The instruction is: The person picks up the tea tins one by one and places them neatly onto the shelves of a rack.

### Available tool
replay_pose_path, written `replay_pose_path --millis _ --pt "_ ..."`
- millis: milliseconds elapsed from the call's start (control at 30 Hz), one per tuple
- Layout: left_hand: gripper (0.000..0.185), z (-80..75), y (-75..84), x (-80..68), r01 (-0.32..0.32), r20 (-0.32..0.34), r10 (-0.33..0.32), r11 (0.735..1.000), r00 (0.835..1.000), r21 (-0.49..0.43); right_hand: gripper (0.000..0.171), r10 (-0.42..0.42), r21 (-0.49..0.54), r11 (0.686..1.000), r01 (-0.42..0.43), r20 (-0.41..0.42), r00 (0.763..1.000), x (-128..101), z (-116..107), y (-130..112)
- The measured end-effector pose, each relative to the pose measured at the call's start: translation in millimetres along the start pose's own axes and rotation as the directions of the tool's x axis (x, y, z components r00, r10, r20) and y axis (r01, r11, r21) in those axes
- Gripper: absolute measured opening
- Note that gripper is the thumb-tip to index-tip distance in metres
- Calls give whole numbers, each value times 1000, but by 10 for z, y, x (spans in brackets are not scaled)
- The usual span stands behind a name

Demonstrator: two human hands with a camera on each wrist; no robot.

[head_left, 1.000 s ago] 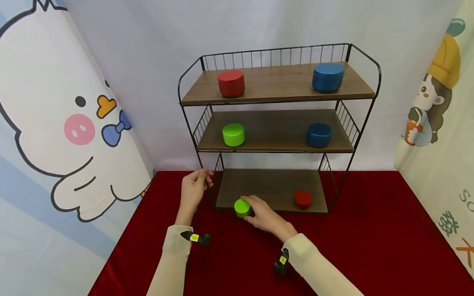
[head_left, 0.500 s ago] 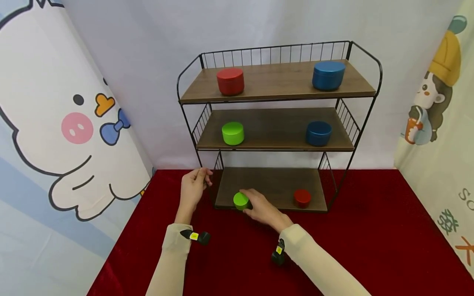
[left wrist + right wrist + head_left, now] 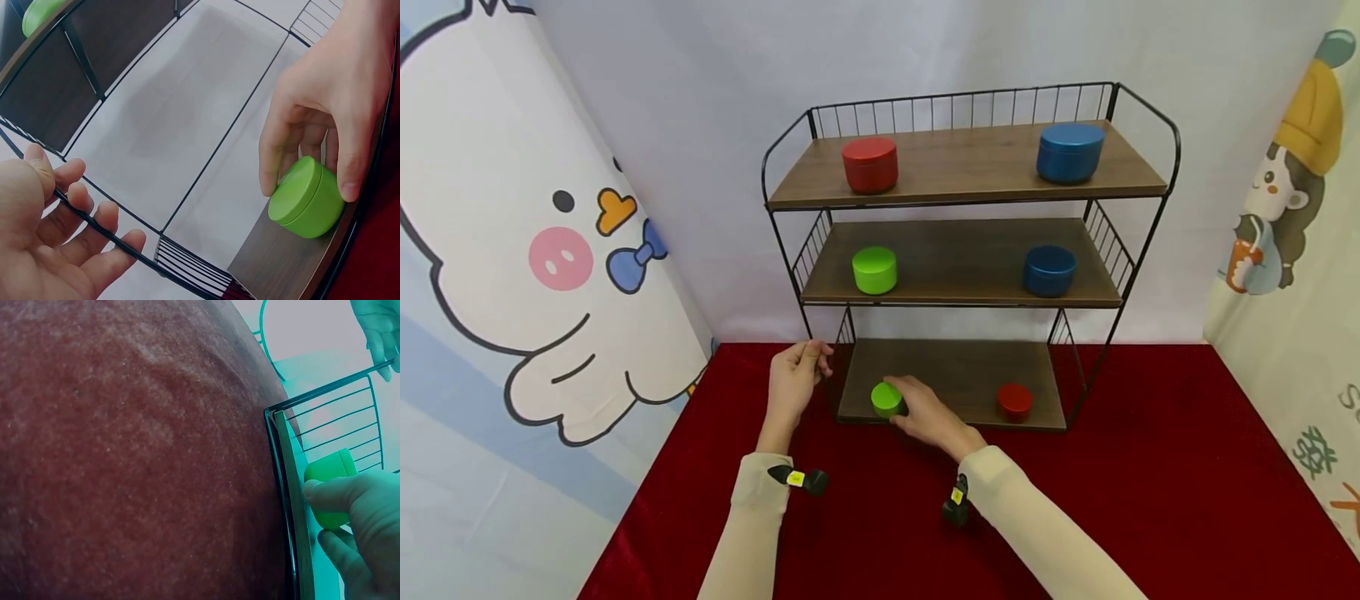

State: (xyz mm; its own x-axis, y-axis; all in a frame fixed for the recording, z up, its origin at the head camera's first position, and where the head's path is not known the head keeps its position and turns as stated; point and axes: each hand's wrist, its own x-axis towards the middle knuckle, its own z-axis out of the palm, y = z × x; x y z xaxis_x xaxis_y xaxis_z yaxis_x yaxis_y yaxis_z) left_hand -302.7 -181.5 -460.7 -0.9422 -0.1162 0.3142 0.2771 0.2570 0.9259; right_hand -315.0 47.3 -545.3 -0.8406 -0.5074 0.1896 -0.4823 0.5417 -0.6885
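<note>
The right hand (image 3: pixel 925 412) grips a small green tin (image 3: pixel 886 400), fingers and thumb curled round its sides. The tin is a low round can, bright lime green, with a flat lid and a faint seam below the lid; it sits on the bottom shelf (image 3: pixel 955 375) of the rack (image 3: pixel 1138 250), near the front left corner. The left hand (image 3: pixel 793 379) holds the rack's thin black wire post at the left front, fingers curled round it. Further right on the same shelf stands a small red tin (image 3: pixel 1014 401). The middle shelf carries a green tin and a blue one, the top shelf a red and a blue. The rack stands on a table (image 3: pixel 1150 500) covered in red cloth.
</note>
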Motion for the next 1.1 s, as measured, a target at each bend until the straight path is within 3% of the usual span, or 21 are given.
replay_pose_path --millis 1100 --pt "43 15 12 -12 7 -6 -7 999 1000 -32 68 39 20 999 -38 -4 999 74 63 46"
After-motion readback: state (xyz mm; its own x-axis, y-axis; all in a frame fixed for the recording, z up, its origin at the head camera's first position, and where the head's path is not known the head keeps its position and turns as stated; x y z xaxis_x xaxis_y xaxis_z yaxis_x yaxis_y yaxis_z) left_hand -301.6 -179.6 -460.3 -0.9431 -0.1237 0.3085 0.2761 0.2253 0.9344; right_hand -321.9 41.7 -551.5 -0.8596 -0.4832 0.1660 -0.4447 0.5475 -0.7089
